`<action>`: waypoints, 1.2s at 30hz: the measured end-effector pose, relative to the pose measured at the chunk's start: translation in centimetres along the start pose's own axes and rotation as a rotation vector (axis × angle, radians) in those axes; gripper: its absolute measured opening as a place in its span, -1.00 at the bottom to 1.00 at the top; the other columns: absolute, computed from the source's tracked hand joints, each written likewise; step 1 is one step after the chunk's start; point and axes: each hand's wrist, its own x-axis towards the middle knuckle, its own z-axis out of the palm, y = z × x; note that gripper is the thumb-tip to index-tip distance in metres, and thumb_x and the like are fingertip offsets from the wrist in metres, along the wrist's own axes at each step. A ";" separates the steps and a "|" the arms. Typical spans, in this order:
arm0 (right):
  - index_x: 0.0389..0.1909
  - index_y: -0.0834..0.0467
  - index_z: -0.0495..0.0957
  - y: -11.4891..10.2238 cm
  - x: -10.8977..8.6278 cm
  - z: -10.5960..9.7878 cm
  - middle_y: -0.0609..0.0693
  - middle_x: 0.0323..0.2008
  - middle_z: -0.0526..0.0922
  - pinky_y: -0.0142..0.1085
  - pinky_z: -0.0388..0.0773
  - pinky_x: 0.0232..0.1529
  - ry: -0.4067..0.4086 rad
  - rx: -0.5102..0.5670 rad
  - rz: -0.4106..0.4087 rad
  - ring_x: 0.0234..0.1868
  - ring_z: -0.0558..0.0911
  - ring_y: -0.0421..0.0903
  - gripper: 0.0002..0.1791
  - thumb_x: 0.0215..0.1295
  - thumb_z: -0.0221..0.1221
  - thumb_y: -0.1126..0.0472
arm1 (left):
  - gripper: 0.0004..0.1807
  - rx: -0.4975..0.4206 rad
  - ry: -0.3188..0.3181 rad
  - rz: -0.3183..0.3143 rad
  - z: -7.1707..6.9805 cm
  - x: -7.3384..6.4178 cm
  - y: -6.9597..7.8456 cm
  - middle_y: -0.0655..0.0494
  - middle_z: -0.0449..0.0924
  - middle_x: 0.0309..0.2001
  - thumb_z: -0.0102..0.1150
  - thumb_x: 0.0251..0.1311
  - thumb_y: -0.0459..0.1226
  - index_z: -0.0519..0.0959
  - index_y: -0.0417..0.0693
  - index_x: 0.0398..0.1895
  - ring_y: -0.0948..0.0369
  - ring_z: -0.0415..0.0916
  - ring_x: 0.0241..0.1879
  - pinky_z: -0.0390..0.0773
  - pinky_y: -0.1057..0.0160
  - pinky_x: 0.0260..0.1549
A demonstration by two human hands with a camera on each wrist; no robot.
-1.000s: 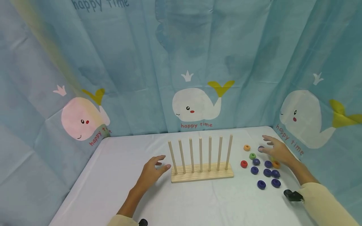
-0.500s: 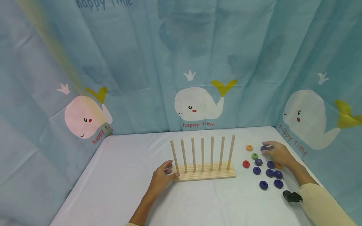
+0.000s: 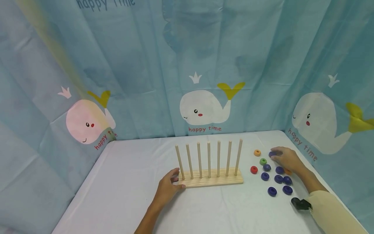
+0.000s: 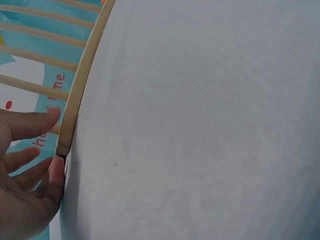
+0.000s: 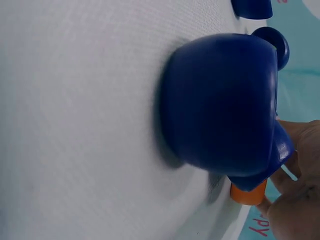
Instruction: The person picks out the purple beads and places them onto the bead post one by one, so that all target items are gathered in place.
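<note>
A pale wooden peg stand (image 3: 210,181) with several upright pegs stands mid-table. My left hand (image 3: 168,187) grips its left end in the head view, thumb at the front edge and fingers behind. In the left wrist view, fingertips meet the end of the base (image 4: 75,112). At the far right, my right hand (image 3: 287,159) pinches a blue bead (image 3: 272,154) between thumb and fingers, down at table level. The right wrist view shows this hand (image 5: 300,200) only partly, behind a large near blue bead (image 5: 220,105), so its fingertips are hidden there.
Several blue beads (image 3: 272,191) lie loose on the white-covered table (image 3: 216,211). Around them are a red bead (image 3: 254,170), a green bead (image 3: 263,161) and an orange bead (image 3: 257,152). Another orange bead (image 5: 248,194) lies under my right hand. A whale-print curtain (image 3: 146,81) closes the back and sides.
My left hand has moved right to the peg stand and taken hold of its left end. My right hand has lowered and closed its fingers about the far blue bead.
</note>
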 end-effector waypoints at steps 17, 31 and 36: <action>0.24 0.26 0.43 -3.2 -1.5 -1.1 0.34 0.18 0.47 0.23 0.43 0.06 0.154 0.055 -0.134 0.14 0.46 0.36 -0.44 0.40 0.13 -0.04 | -0.19 0.025 0.015 0.019 0.3 0.1 0.2 -0.06 0.42 0.28 0.46 -0.06 -0.38 0.35 -0.15 0.35 -0.01 0.46 0.11 0.47 -0.08 0.07; 0.27 0.21 0.42 -8.9 -3.0 -1.9 0.18 0.09 0.53 0.14 0.53 0.00 0.228 0.126 -0.276 0.02 0.57 0.20 -0.47 0.40 0.14 0.01 | -0.15 -0.026 0.019 -0.018 0.2 0.1 -0.2 -0.07 0.44 0.27 0.46 -0.10 -0.42 0.33 -0.14 0.36 -0.02 0.47 0.13 0.51 -0.06 0.03; 0.23 0.09 0.49 -10.6 -3.6 -2.5 0.03 0.03 0.55 -0.11 0.60 -0.03 0.253 0.128 -0.275 -0.02 0.61 0.06 -0.51 0.36 0.17 -0.05 | -0.15 -0.042 0.020 -0.011 0.2 0.1 -0.4 -0.06 0.44 0.27 0.44 -0.10 -0.44 0.33 -0.13 0.37 -0.02 0.47 0.13 0.51 -0.05 0.04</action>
